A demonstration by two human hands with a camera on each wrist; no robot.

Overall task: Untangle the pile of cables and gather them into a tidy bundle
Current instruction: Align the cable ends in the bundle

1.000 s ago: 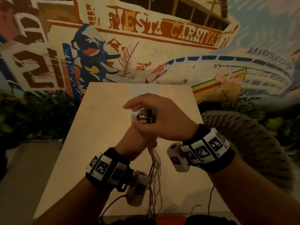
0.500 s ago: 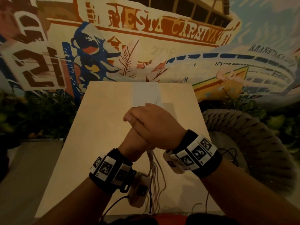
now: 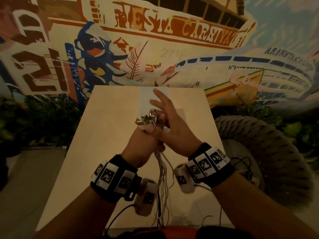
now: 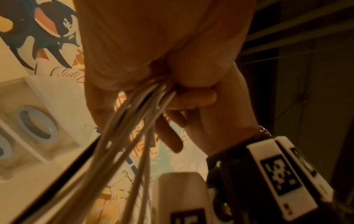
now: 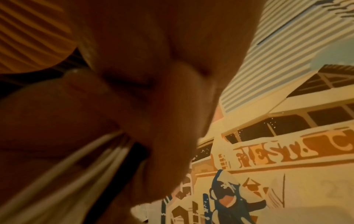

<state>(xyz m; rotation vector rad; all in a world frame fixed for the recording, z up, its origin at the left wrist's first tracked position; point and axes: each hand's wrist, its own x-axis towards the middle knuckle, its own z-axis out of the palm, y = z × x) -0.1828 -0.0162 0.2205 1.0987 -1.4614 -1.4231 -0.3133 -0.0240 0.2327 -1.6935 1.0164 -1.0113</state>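
A bundle of thin pale cables (image 3: 162, 171) hangs from my left hand (image 3: 141, 144), which grips it in a fist above the table (image 3: 112, 118). Their metal plug ends (image 3: 146, 119) stick out of the top of the fist. My right hand (image 3: 172, 128) lies against the right side of the bundle, fingers spread and pointing up and away, thumb across the left fist. In the left wrist view the cables (image 4: 134, 121) fan out below the left hand (image 4: 153, 45), with the right hand (image 4: 220, 113) beside them. The right wrist view shows blurred cables (image 5: 86, 166) under the right hand (image 5: 162, 75).
The pale table top stands against a painted mural wall (image 3: 172, 31). A woven rope seat (image 3: 259, 144) is close on the right, dark plants (image 3: 43, 118) on the left. Blue tape rolls (image 4: 36, 124) show in the left wrist view. Thin black wires (image 3: 241, 163) trail from the wrist bands.
My right hand was cupped over the plug ends half a second ago. It has lifted off and spread its fingers, baring the plugs again. The left fist has kept hold of the bundle.
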